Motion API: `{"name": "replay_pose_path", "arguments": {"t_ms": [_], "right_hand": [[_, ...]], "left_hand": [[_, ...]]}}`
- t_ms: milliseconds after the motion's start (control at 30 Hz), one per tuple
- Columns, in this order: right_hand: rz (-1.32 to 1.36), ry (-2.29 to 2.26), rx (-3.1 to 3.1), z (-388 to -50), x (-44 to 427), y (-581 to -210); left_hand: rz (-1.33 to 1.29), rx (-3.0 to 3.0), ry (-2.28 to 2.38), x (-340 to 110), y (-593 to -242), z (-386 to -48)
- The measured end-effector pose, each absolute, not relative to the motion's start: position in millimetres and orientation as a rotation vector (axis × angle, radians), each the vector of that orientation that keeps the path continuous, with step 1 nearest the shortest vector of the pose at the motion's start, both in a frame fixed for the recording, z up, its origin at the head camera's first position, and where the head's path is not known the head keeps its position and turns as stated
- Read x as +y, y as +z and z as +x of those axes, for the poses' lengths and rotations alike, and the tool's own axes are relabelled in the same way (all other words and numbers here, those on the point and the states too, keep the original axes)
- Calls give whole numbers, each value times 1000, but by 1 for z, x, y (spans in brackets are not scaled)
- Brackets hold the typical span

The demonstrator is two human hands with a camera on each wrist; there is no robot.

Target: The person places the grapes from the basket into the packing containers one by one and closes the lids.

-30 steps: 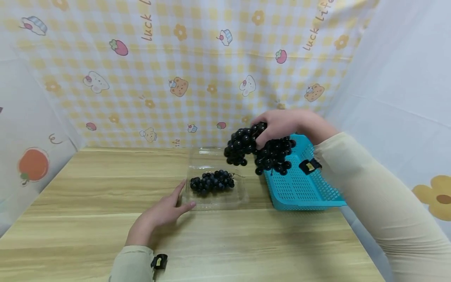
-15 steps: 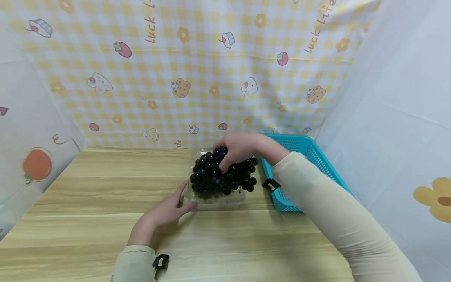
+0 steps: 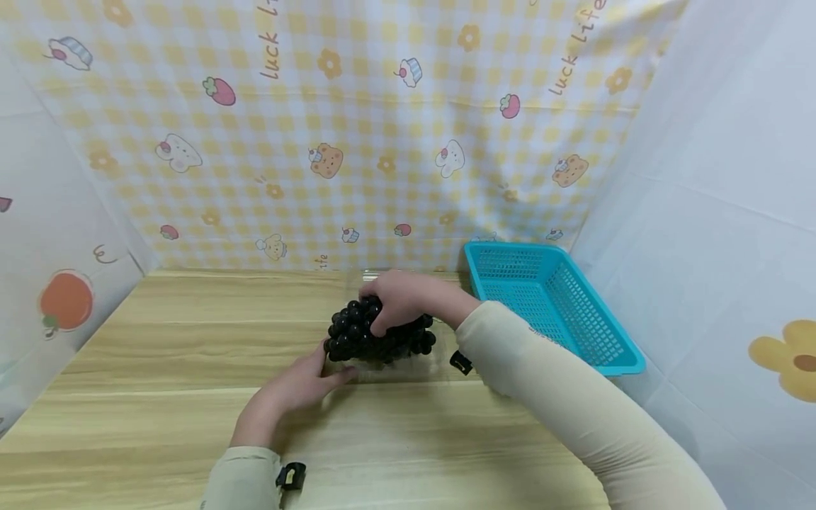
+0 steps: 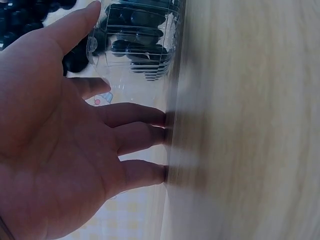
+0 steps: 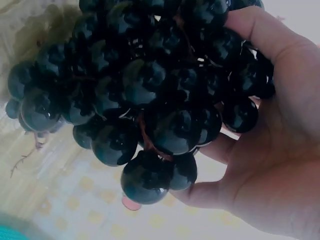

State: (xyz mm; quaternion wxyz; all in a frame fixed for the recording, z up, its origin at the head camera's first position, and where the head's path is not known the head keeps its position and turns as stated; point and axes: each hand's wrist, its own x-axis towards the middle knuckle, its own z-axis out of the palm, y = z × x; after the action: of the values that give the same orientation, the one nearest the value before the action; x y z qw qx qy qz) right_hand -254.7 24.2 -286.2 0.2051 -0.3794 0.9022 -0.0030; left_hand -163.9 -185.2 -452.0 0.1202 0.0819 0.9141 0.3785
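A bunch of black grapes (image 3: 353, 329) hangs from my right hand (image 3: 401, 297), low over a clear plastic box (image 3: 408, 370). In the right wrist view, thumb and fingers curl about the bunch (image 5: 145, 82), whose brown stems show between the berries. My left hand (image 3: 295, 386) is at the box's left front corner, thumb and fingers spread. The left wrist view has the thumb (image 4: 75, 25) against the box wall and other fingertips down on the table. Dark grapes (image 4: 140, 17) show through that wall. The held bunch mostly hides the box's inside from the head view.
A turquoise slotted basket (image 3: 523, 301) stands on the wooden table (image 3: 191, 340), right of the box. Behind the table hangs a yellow checked cloth (image 3: 382, 127). A white cloth (image 3: 701, 142) covers the right side.
From near the basket, my right hand has brought the grape bunch left and down to the box, where it now covers the bunch seen lying inside earlier. The left hand has stayed at the corner.
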Motion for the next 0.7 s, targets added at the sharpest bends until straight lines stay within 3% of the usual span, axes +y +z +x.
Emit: {"name": "replay_pose_path", "arguments": {"t_ms": [700], "right_hand": [[-931, 198, 2602, -253, 37, -312]], "left_hand": [[217, 2685, 1047, -183, -448, -160]]}}
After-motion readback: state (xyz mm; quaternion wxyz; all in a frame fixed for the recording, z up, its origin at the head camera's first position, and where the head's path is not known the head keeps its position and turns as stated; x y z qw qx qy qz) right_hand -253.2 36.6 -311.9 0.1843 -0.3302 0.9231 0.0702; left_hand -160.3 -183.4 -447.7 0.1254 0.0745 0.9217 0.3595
